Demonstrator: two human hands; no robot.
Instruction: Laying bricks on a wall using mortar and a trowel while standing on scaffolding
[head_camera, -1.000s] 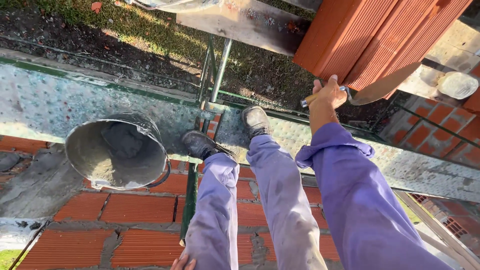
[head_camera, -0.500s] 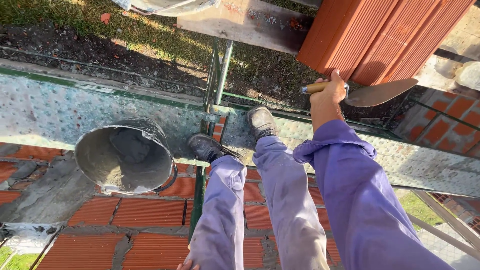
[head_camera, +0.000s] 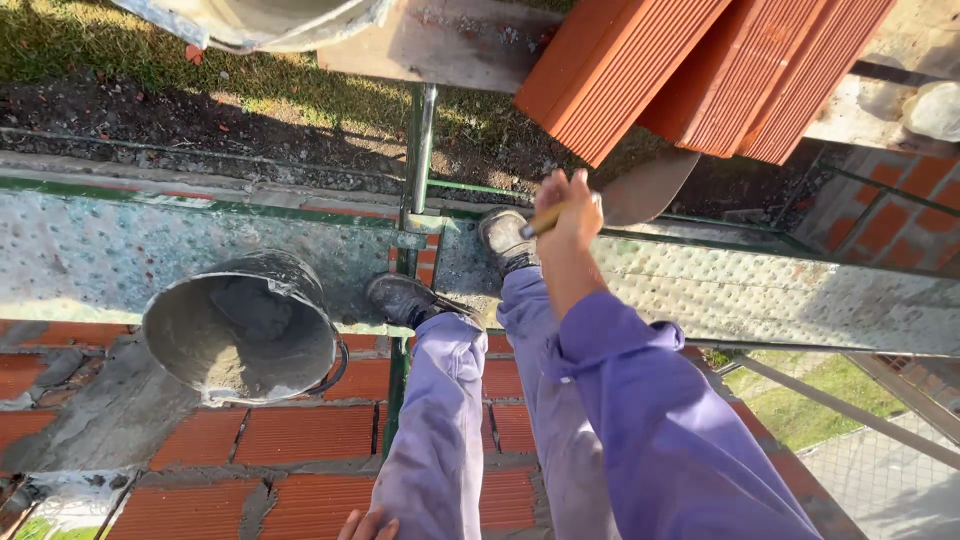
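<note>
My right hand (head_camera: 568, 218) is raised in front of me and grips the wooden handle of a trowel (head_camera: 640, 190). Its grey blade points right, just under a stack of ribbed red hollow bricks (head_camera: 700, 70). My left hand (head_camera: 366, 524) shows only as fingertips at the bottom edge, resting on my purple trouser leg (head_camera: 430, 420). Both my boots (head_camera: 405, 298) stand on a perforated metal scaffold plank (head_camera: 150, 255). A grey bucket (head_camera: 240, 335) with mortar in it stands on the plank to the left of my feet.
A red brick wall with mortar joints (head_camera: 200, 440) lies below the plank. A green scaffold post (head_camera: 422, 150) rises between the planks. Grass and dirt lie far below. Another grey tub (head_camera: 250, 22) sits at the top edge.
My right hand with the trowel has swung left, toward the middle of the view. The view has shifted so the bucket and bricks sit further right and lower.
</note>
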